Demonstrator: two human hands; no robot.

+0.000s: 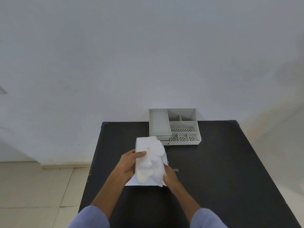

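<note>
A white box of tissues or gloves (141, 143) is tipped up above the black table (213, 170), with crumpled white sheets (155, 148) spilling from its face. My left hand (130, 163) grips the box's left side, thumb curled over its front. My right hand (170, 176) is at the lower right of the box, its fingers tucked behind the white material and mostly hidden.
A grey plastic organiser tray (174, 126) with several compartments and small drawers stands at the table's far edge, just beyond the box. A pale wall rises behind it. Tiled floor lies to the left of the table.
</note>
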